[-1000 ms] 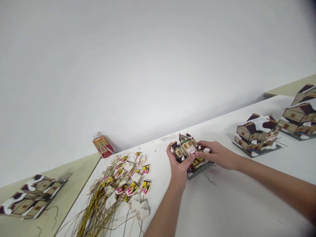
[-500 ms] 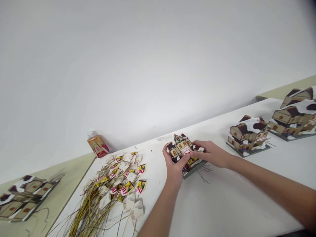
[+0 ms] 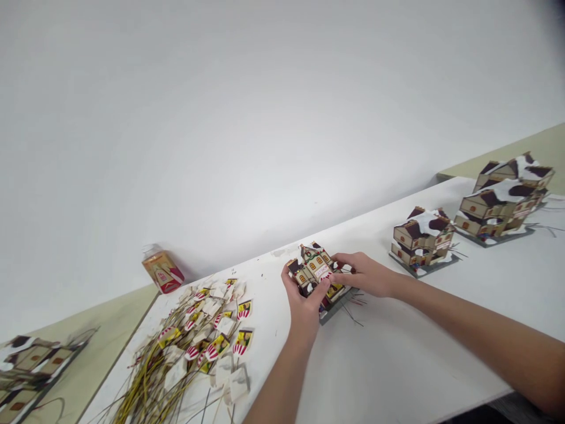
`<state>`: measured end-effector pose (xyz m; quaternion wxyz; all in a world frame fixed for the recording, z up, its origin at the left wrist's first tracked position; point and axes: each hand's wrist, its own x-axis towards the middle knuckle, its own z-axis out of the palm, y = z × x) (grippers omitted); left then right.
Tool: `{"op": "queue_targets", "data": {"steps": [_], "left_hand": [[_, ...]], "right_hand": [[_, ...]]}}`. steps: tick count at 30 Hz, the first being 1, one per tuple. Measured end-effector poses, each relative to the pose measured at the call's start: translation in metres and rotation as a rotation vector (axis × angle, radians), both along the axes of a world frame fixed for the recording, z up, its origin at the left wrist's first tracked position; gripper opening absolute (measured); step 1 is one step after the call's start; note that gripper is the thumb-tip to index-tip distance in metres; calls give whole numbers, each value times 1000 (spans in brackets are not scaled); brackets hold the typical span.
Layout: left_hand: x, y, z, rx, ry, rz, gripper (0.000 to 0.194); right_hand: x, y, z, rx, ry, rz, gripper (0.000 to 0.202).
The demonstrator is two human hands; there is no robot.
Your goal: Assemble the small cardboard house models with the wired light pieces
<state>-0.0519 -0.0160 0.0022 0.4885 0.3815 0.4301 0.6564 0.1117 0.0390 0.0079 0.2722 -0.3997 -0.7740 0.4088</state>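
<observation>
A small model house (image 3: pixel 312 268) with cream walls, yellow arched windows, a wreath and a shop sign stands on a grey base in the middle of the table. My left hand (image 3: pixel 304 300) wraps round its left side, with the thumb on the front. My right hand (image 3: pixel 364 272) grips the right side, and its thumb presses by the red-and-white striped awning (image 3: pixel 325 277) under the sign. Both thumbs are close together there. Thin wires (image 3: pixel 352 315) stick out from the base at the lower right.
To the left lies a pile of wired pieces (image 3: pixel 216 347) with striped awnings and yellow panels. A bottle (image 3: pixel 163 270) stands behind it. More model houses sit at the right (image 3: pixel 421 238) and far right (image 3: pixel 498 206); another house (image 3: pixel 35 365) is at the left on a greenish surface.
The view has shifted a little to the right, so everything appears further left. Both hands keep the same hold on the model house, with the thumbs still at its front.
</observation>
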Motion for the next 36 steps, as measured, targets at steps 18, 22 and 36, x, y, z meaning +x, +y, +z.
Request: {"op": "queue_targets", "data": {"steps": [18,22,36], "left_hand": [[-2,1,-5,32,58,7,97],[-3,1,-4,22,77,6,100],[-2,1,-4,17,150,42,103]], "right_hand": [[0,7,-7,-86,80,-30,60],[0,8,-9,-90,98,-38,61],[3,14,-12,-83,146,-4,58]]}}
